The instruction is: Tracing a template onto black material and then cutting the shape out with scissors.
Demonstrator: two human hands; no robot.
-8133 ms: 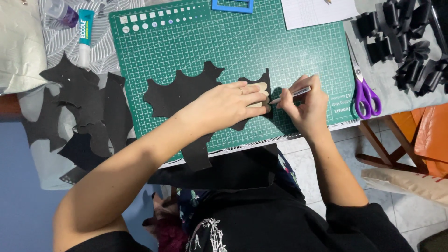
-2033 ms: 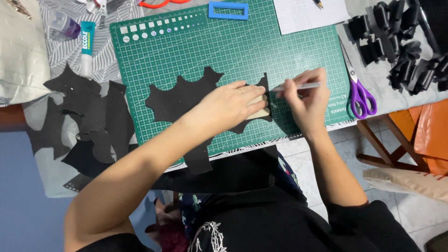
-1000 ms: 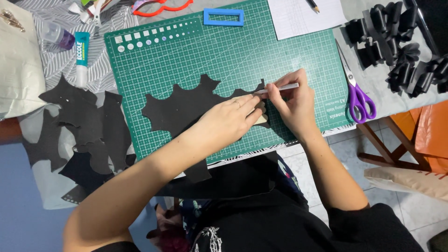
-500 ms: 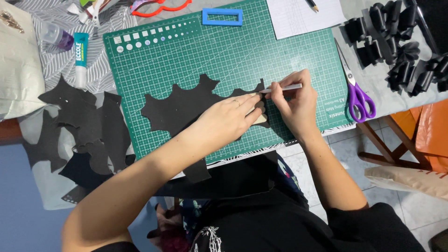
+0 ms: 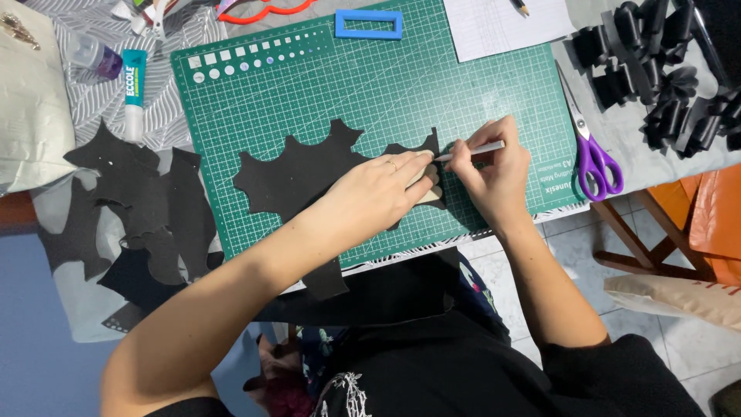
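A black bat-shaped cut-out [image 5: 297,174] lies on a green cutting mat [image 5: 324,93]. My left hand [image 5: 378,193] presses flat on its right wing, over a pale template piece [image 5: 431,194]. My right hand [image 5: 494,174] grips a slim white craft knife [image 5: 475,150], its tip at the wing's top right edge beside my left fingertips. Part of the wing is hidden under my hands.
Black scraps [image 5: 147,208] are piled left of the mat, next to a glue stick [image 5: 133,93] and a small bottle [image 5: 93,55]. Purple scissors [image 5: 590,154] lie right of the mat, black folded pieces [image 5: 664,69] beyond. A blue frame [image 5: 369,23] and paper [image 5: 505,23] sit at the top.
Over the frames the knife has crept up along the wing's right edge, and my left hand has stayed pressed on the wing. The view has shifted slightly.
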